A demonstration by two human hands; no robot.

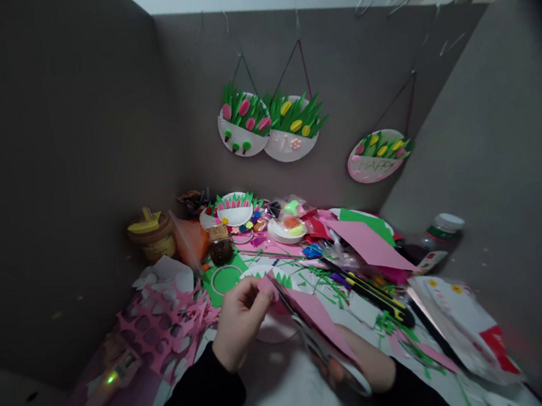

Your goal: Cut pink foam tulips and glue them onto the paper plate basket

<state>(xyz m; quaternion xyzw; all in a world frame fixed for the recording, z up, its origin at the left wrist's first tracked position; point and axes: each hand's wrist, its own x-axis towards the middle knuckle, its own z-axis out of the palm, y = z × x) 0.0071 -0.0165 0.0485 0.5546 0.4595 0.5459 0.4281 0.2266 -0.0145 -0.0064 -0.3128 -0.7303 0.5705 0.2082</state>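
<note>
My left hand (239,324) pinches one end of a pink paper strip (316,314) between thumb and fingers. In my right hand (367,355) is a pair of scissors (315,344), its blades across the paper close to my left thumb. The strip's longer part stretches back over my right hand and hides some of its fingers. Just behind and below the paper lies a white paper plate (263,272) with green paper grass, partly covered by my left hand.
Pink paper offcuts (161,331) pile up at left. A green sheet with a tape ring (227,280) lies behind my left hand. A black-and-yellow tool (377,295), a jar (443,229) and plastic packets (467,318) stand right. Decorated plates (294,145) hang on the back panel.
</note>
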